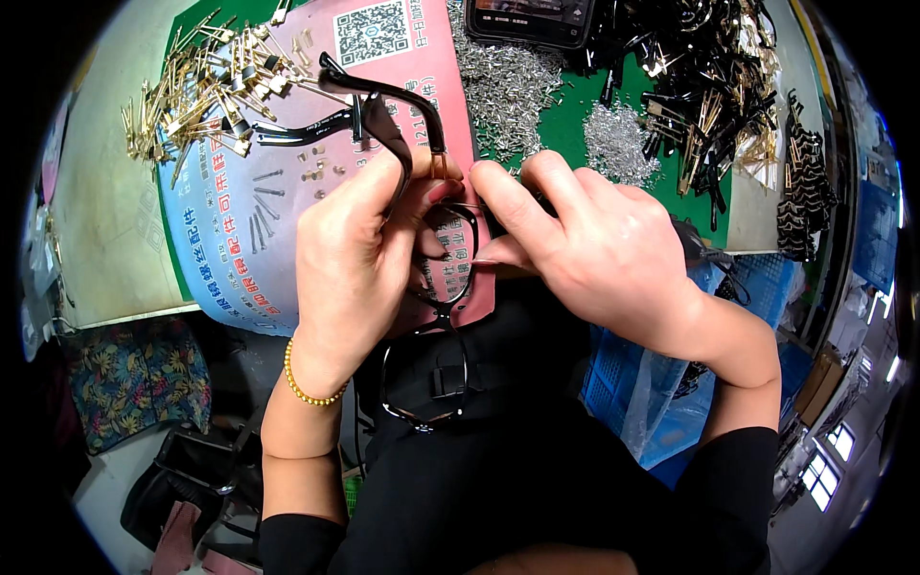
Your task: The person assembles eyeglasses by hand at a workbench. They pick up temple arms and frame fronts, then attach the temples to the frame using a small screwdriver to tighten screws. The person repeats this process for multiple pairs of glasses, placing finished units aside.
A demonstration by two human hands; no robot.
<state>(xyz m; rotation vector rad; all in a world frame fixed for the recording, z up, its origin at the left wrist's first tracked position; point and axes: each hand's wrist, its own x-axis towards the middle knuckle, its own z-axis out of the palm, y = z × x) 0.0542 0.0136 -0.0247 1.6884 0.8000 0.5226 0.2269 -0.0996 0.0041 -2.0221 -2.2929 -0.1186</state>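
A dark, glossy eyeglass frame (443, 309) hangs in front of me, one rim above the other. My left hand (350, 235) is closed around its upper end, with thumb and fingers at the hinge area. Black temple arms (417, 96) stick up from that hand, a gold-coloured hinge end showing beside the fingertips. From the other side my right hand (613, 240) is closed at the same end, its index finger near the hinge and its thumb at the rim's edge. Whether a small part sits between its fingers is hidden.
Gold-and-black temple arms (216, 91) are heaped at the left on a printed sheet (225, 220), with several loose screws (264, 216). Small silver parts (508, 96) are piled right of it, below a phone (527, 21). Black temple arms (709, 105) lie far right; a blue crate (613, 374) stands lower right.
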